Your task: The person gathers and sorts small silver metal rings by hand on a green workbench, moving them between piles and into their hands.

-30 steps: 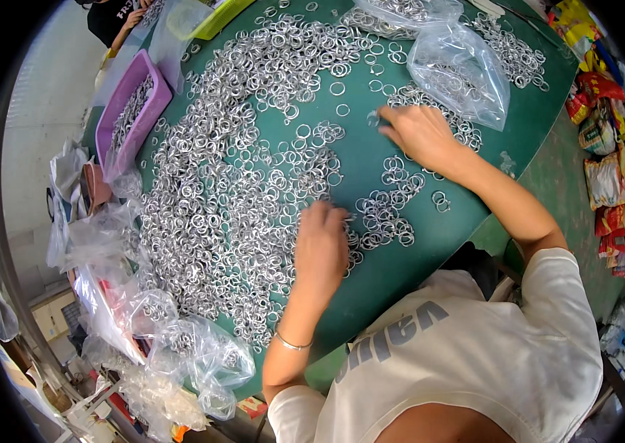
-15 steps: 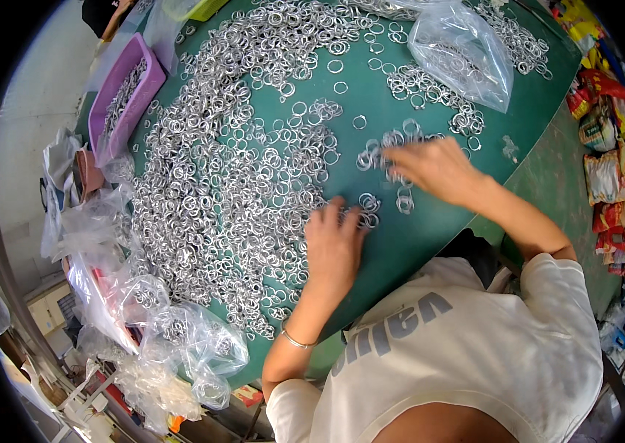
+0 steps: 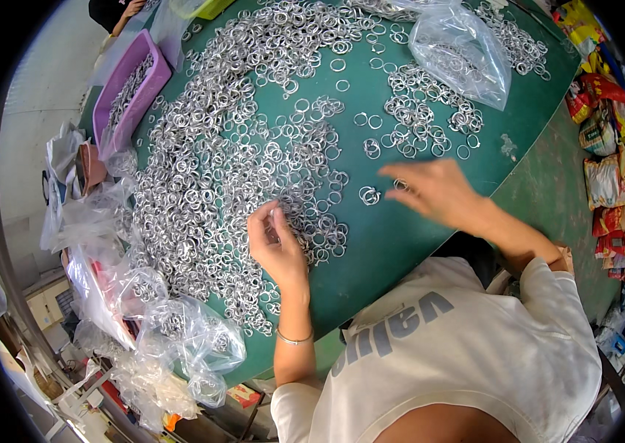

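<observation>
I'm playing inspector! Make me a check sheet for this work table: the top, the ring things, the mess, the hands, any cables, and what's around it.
Surface: green table, rings spread over much of it.
Job's things: silver-coloured rings; big heap on the left, smaller group towards the right, more in the purple bin.
Clutter: clear bag with rings inside at the far right; crumpled plastic bags along the left edge.
Left hand: fingers curled, at the heap's edge; whether it holds a ring can't be told.
Right hand: blurred, near a few rings; grip unclear.
Cables: nothing seen for certain.
Surroundings: colourful packets on the right; another person's hand at top left.
</observation>
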Available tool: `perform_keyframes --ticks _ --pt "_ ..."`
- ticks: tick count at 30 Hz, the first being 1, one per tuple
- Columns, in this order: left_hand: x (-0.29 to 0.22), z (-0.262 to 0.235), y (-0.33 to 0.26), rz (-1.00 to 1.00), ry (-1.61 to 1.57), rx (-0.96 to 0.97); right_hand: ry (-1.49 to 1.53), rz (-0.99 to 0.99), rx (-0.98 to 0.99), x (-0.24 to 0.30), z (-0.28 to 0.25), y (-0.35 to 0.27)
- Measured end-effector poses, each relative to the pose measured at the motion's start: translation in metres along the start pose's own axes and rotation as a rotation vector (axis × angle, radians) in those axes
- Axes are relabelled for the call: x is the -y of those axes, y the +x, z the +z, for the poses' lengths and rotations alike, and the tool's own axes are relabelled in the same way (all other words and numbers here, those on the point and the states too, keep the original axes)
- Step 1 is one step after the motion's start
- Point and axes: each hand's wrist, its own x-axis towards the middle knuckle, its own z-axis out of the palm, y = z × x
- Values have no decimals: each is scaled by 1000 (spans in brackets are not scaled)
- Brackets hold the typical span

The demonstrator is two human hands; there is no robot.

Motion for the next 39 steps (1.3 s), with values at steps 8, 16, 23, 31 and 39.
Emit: perform_keyframes --ticks 8,16,23,31,39 --pt "-15 11 -8 358 525 140 -36 19 -29 25 33 25" --pt "-24 28 -13 374 515 274 236 201 54 8 29 41" --pt "-15 38 -14 404 432 305 360 332 58 -9 10 38" --pt "-17 19 -5 -157 -92 240 87 176 -20 -1 10 32" --pt "-12 -2 -9 -747 -1304 301 8 -157 158 20 64 31"
